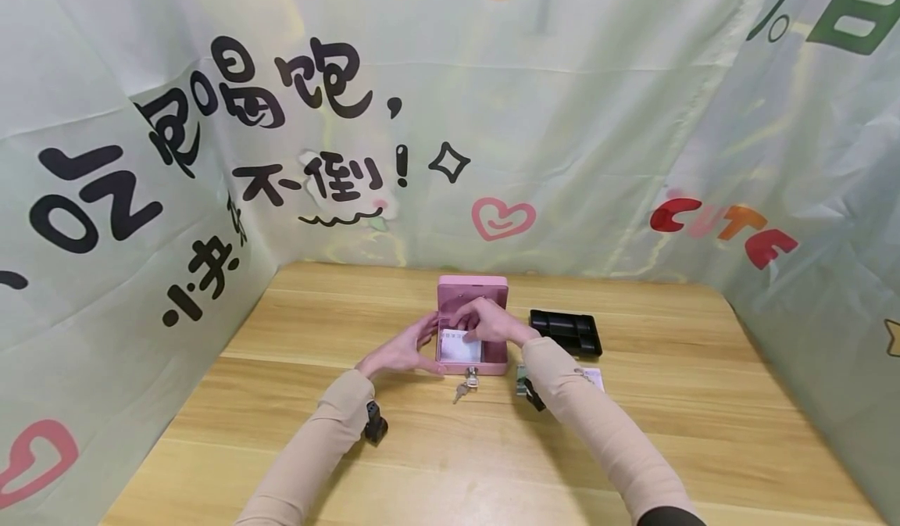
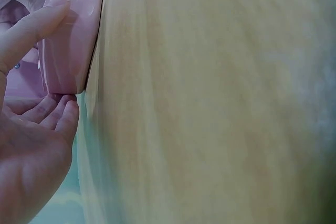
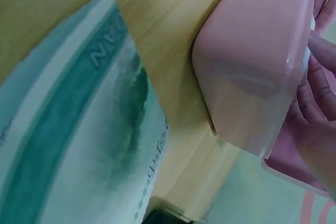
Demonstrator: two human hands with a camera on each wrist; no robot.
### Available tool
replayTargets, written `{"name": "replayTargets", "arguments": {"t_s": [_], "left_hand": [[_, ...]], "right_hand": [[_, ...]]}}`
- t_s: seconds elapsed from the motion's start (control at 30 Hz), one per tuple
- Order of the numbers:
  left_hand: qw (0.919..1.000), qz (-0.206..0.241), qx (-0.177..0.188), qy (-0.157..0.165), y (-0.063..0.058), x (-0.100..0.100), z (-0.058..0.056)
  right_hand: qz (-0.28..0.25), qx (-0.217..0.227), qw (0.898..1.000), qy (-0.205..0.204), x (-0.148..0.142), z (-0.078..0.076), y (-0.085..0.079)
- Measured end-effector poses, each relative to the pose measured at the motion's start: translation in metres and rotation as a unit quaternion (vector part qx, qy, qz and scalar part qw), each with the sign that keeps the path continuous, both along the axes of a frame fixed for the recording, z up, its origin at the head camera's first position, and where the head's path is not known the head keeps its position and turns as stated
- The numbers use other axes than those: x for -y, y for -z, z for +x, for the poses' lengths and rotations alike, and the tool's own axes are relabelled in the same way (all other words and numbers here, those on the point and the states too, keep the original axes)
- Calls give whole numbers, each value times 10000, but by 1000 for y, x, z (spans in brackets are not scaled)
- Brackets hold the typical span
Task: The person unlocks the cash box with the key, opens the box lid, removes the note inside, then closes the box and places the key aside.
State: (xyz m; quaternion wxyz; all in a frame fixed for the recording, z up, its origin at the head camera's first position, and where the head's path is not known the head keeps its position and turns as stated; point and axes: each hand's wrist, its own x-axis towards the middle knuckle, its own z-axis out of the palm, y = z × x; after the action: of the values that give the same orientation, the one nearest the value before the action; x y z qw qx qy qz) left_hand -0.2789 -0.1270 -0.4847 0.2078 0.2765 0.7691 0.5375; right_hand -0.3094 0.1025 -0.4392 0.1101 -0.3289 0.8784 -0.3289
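A pink cash box [image 1: 495,352] stands on the table with its lid [image 1: 473,281] raised at the back. My left hand [image 1: 402,352] holds its left side, thumb on the front wall and fingertips against the side wall. Over the open box, my right hand [image 1: 492,320] reaches in and pinches the upper edge of a pale lilac banknote [image 1: 458,349]. Its fingers [image 3: 320,87] are bent inside the rim in the right wrist view. Keys [image 1: 461,391] hang from the lock [image 1: 472,375] at the front.
A black tray [image 1: 568,332] with compartments lies right of the box. Green banknotes [image 3: 68,124] and a lilac note [image 1: 594,377] lie below the right forearm, partly covered by it. Printed cloth walls [image 1: 562,159] enclose the wooden table [image 1: 450,463] at the back and sides.
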Motion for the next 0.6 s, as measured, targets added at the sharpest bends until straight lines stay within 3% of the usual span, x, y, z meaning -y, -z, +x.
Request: {"name": "replayTargets", "arguments": {"t_s": [0.33,0.6], "left_hand": [[9998,-183,-26,-119,-2,0,2],[9998,-91,67,-155,-3,-2,3]], "right_hand": [[-235,54,9995,-196,-5,2,-6],[-480,-157,9987,-27,-13,7,-18]]}}
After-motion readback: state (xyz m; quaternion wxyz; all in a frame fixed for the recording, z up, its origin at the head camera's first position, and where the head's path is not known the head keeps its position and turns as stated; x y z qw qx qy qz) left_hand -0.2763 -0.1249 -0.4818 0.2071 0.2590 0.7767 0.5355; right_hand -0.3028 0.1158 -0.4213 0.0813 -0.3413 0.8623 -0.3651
